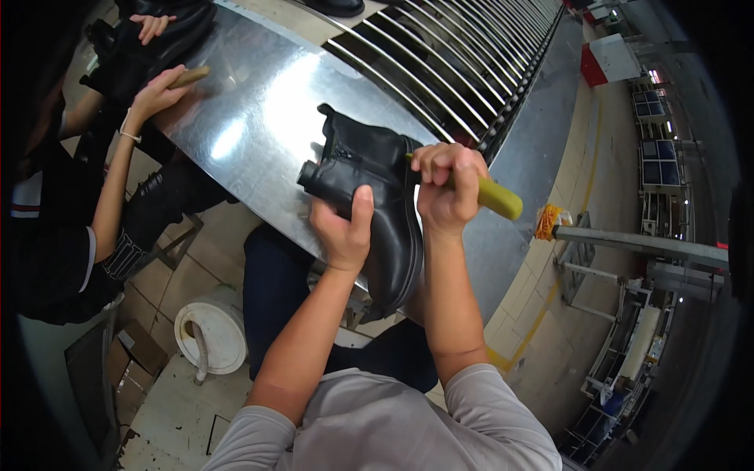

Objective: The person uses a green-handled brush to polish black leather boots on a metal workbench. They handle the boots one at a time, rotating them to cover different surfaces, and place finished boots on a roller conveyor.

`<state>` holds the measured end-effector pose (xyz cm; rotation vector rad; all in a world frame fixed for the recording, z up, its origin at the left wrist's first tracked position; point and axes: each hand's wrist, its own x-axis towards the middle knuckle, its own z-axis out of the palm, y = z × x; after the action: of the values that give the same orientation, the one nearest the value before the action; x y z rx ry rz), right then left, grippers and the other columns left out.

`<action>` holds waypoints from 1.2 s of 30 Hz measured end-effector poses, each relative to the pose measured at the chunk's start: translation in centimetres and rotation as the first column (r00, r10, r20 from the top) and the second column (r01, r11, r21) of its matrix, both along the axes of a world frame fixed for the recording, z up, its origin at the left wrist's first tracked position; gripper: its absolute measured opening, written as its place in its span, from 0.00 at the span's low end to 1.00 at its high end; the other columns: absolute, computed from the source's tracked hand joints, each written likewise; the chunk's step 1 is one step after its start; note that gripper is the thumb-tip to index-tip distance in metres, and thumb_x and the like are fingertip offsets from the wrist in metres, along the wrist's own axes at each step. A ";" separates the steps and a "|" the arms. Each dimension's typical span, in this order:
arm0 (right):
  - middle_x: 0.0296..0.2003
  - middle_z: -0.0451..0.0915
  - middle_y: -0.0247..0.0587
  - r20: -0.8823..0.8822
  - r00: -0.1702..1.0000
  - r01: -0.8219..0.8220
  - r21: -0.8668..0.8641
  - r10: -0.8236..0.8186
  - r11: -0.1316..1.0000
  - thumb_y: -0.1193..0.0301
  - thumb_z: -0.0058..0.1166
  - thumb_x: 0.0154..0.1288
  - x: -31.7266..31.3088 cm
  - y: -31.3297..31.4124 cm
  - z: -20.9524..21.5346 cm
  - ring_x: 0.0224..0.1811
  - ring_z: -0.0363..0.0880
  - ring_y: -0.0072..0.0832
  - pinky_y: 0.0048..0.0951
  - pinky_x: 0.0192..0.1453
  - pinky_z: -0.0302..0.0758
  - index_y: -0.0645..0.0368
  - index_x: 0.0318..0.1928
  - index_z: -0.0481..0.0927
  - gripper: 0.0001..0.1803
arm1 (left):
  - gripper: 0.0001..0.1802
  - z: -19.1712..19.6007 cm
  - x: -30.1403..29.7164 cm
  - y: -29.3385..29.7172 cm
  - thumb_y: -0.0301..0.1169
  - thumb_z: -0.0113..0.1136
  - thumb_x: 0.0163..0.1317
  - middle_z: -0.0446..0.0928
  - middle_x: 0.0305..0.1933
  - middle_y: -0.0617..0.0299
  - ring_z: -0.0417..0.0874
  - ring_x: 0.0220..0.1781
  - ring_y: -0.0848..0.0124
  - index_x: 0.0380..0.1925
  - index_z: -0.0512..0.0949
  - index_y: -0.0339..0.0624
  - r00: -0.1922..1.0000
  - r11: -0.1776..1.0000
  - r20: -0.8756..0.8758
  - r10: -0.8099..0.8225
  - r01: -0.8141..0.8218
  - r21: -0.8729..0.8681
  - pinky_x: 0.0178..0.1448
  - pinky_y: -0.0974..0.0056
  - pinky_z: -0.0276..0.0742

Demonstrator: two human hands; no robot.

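My left hand [342, 228] grips a black ankle boot [377, 208] from below, thumb pressed on its side, holding it over the edge of a shiny metal worktable [251, 118]. My right hand [446, 188] is closed around a tool with a yellow handle [496, 198], held against the boot's upper back; the tool's working end is hidden behind the boot and my fingers.
A co-worker sits at the left; one hand [161, 90] holds a wooden-handled tool on the table, the other [149, 25] rests on another black boot. A roller conveyor [463, 55] runs behind. A white bucket [210, 334] stands on the floor at lower left.
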<state>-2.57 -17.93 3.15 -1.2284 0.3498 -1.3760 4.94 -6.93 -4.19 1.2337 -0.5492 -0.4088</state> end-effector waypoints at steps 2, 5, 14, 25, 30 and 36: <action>0.19 0.67 0.35 0.024 0.998 -0.050 0.009 0.050 0.999 0.66 0.50 0.78 -1.5 1.6 0.1 0.22 0.66 0.28 0.39 0.35 0.73 0.59 0.28 0.74 0.17 | 0.13 0.4 -0.3 -0.4 0.32 0.61 0.70 0.78 0.44 0.64 0.76 0.44 0.75 0.48 0.76 0.35 0.998 0.999 -0.057 -0.009 0.007 -0.042 0.53 0.67 0.74; 0.19 0.67 0.35 0.082 0.989 -0.125 0.062 0.120 0.990 0.66 0.49 0.78 -3.2 3.5 0.1 0.22 0.66 0.28 0.39 0.34 0.72 0.60 0.30 0.74 0.16 | 0.16 0.4 -0.2 -0.1 0.34 0.64 0.67 0.80 0.43 0.61 0.79 0.43 0.71 0.48 0.77 0.33 0.996 0.998 -0.088 -0.007 0.002 -0.060 0.53 0.64 0.76; 0.19 0.68 0.36 -0.100 0.995 -0.002 -0.184 -0.016 0.983 0.59 0.51 0.79 -6.4 14.8 2.2 0.20 0.67 0.28 0.39 0.32 0.71 0.62 0.36 0.78 0.19 | 0.16 0.2 -0.1 0.3 0.34 0.62 0.68 0.78 0.44 0.66 0.77 0.43 0.75 0.49 0.76 0.35 0.999 0.993 -0.050 0.012 -0.018 -0.117 0.54 0.66 0.74; 0.28 0.78 0.41 -0.524 0.846 0.032 -0.143 -0.103 0.989 0.60 0.63 0.75 -10.2 23.8 0.3 0.28 0.76 0.27 0.27 0.35 0.74 0.66 0.53 0.80 0.20 | 0.18 -0.3 0.8 0.2 0.34 0.67 0.67 0.80 0.46 0.62 0.80 0.47 0.71 0.50 0.78 0.33 0.990 0.974 -0.091 -0.109 0.087 -0.211 0.56 0.65 0.76; 0.34 0.80 0.37 -0.408 0.913 0.043 0.019 -0.031 0.999 0.47 0.63 0.72 -13.2 23.1 1.2 0.36 0.77 0.22 0.24 0.44 0.74 0.66 0.71 0.67 0.42 | 0.19 4.2 3.6 2.4 0.29 0.69 0.64 0.81 0.47 0.63 0.80 0.47 0.74 0.52 0.78 0.32 0.928 0.925 0.033 -0.370 0.372 -0.084 0.55 0.66 0.76; 0.22 0.74 0.32 -0.195 0.965 0.194 0.066 -0.178 0.979 0.61 0.56 0.78 -15.1 19.2 0.9 0.24 0.73 0.20 0.23 0.32 0.72 0.74 0.70 0.64 0.33 | 0.36 8.7 7.2 9.9 0.21 0.76 0.50 0.82 0.62 0.49 0.80 0.68 0.61 0.63 0.77 0.33 0.498 0.632 0.398 -0.771 0.676 0.378 0.73 0.58 0.72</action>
<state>-17.63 1.30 4.06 -1.2838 0.6638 -1.3918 12.10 2.97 4.50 1.2297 -1.5939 -0.8581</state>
